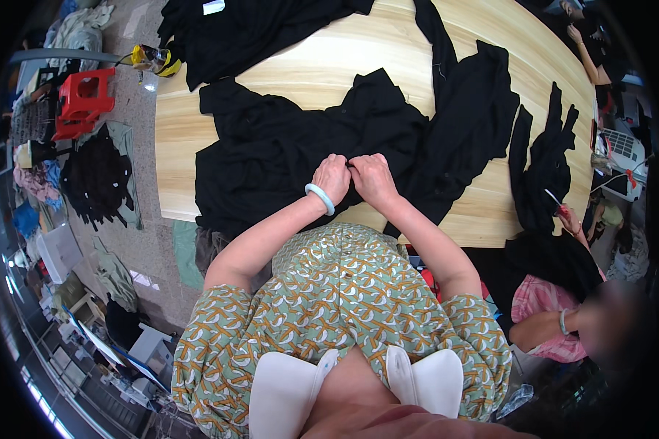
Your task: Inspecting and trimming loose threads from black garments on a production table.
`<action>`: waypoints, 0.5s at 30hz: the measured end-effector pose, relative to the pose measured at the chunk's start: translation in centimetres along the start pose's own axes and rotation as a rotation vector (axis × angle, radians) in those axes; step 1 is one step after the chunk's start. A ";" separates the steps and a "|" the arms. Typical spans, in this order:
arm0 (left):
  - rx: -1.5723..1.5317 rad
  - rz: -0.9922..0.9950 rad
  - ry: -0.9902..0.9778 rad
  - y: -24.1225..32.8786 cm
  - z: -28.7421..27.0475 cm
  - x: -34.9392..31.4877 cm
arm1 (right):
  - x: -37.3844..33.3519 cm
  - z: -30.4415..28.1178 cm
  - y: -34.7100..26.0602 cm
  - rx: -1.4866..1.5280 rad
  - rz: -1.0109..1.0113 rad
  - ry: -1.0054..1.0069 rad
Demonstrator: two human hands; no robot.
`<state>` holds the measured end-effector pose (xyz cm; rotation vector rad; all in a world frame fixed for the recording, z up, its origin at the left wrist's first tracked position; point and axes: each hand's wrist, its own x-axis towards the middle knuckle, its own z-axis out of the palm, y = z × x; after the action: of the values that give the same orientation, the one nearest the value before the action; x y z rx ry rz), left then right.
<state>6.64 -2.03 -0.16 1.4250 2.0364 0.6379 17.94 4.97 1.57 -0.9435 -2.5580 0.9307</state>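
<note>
Nearest, a patterned shirt [344, 285] in smooth green print meets the table's near edge. Just beyond it, the left hand [332, 179], with a pale, glossy bangle [320, 198] at its wrist, and the right hand [374, 180] nearly touch, both narrowed to a pinch on the black garment [263, 146]; what lies between the fingertips is too small to tell. That garment lies at the table's near middle, soft and matte, spread but rumpled, so work on it seems under way rather than finished. To its right lies a second black garment [472, 124], long and loosely creased. At far left a black heap [263, 33] bears a stiff white tag [213, 6]; whether these others are done or waiting, I cannot tell. Pale, smooth wood-grain table [359, 51] shows between.
</note>
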 end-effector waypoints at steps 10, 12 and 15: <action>-0.257 0.185 -0.061 -0.4 -4.9 1.0 | 1.1 -1.9 -1.4 0.327 0.044 0.053; -0.323 0.268 -0.214 -0.6 -6.9 1.3 | 1.5 -2.7 -2.0 0.402 0.069 -0.002; -0.457 0.159 -0.413 -0.6 -9.5 1.3 | 2.0 -4.2 -3.0 0.530 0.109 -0.151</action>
<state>-0.59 -1.57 6.08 1.3153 1.3640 0.7451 16.81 6.59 6.77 -0.8781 -2.1959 1.6565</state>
